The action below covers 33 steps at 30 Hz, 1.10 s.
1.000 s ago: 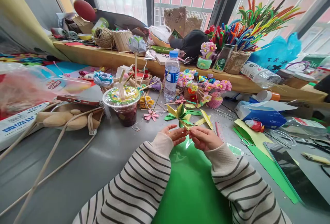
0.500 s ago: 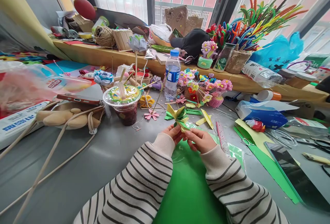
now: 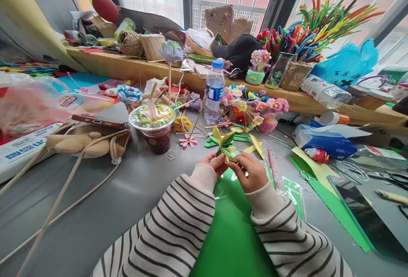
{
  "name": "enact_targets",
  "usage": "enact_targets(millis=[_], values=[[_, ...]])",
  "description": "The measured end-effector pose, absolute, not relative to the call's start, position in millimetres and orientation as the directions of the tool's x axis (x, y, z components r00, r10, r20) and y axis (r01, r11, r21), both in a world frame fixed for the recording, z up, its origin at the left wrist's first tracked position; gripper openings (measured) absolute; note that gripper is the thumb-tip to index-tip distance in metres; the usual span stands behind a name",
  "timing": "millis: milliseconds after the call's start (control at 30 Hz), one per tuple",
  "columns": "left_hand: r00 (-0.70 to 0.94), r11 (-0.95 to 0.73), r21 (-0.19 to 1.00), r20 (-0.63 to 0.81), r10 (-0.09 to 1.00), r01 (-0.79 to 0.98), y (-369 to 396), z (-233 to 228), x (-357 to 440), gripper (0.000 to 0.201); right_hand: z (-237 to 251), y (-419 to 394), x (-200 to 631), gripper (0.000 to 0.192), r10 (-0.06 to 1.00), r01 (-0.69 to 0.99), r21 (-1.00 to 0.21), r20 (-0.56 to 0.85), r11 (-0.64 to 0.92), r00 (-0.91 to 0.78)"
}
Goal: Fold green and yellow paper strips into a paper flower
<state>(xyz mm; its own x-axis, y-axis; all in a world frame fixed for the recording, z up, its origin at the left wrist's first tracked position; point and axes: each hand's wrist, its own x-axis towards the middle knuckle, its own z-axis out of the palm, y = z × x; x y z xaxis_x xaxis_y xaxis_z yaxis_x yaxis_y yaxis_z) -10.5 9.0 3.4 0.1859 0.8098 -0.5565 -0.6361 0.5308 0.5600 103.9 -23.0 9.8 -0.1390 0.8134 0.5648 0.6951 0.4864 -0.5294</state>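
Above the green sheet (image 3: 232, 230) on the surface (image 3: 127, 192), your left hand (image 3: 217, 164) and right hand (image 3: 251, 173) each pinch the paper flower (image 3: 224, 143); its yellow petals rise just beyond both grips.

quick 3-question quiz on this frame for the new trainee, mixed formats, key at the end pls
1. True or false: both hands grip the yellow-and-green paper flower.
2. What stands directly behind the paper flower? A) a water bottle B) a kettle C) a lamp
3. Fill in: the lidded drink cup stands on the person's ____ side of the hands.

Key
1. True: the left hand and right hand pinch it at its base, above the green sheet.
2. A
3. left
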Motion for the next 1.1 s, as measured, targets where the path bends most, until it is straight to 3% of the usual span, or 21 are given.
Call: enact_targets(millis=[167, 467, 767, 967, 1100], values=[[0.192, 0.538, 0.549, -0.564, 0.803, -0.64, 9.1, 5.8, -10.5, 0.033, 6.3, -22.9, 104.5, 0.02, 0.796, 0.702, -0.498, 0.581, 0.51, -0.167], [0.16, 0.525, 0.572, -0.566, 0.809, -0.63, 4.2, 13.2, -9.9, 0.034, 0.7, -20.8, 100.5, 0.023, 0.687, 0.836, -0.255, 0.702, 0.487, -0.186], [0.156, 0.536, 0.596, -0.569, 0.807, -0.599, 6.3, 10.8, -11.1, 0.031, 0.0, -21.0, 99.2, 0.024, 0.67, 0.867, -0.189, 0.715, 0.46, -0.2], [0.098, 0.472, 0.646, -0.527, 0.844, -0.6, 3.2, 9.4, -9.3, 0.035, 0.0, -23.5, 99.0, 0.021, 0.6, 0.93, 0.003, 0.763, 0.366, -0.239], [0.05, 0.421, 0.742, -0.466, 0.883, -0.521, -0.7, 12.1, -9.5, 0.038, 2.3, -25.8, 99.9, 0.021, 0.559, 0.946, 0.169, 0.773, 0.277, -0.301]])
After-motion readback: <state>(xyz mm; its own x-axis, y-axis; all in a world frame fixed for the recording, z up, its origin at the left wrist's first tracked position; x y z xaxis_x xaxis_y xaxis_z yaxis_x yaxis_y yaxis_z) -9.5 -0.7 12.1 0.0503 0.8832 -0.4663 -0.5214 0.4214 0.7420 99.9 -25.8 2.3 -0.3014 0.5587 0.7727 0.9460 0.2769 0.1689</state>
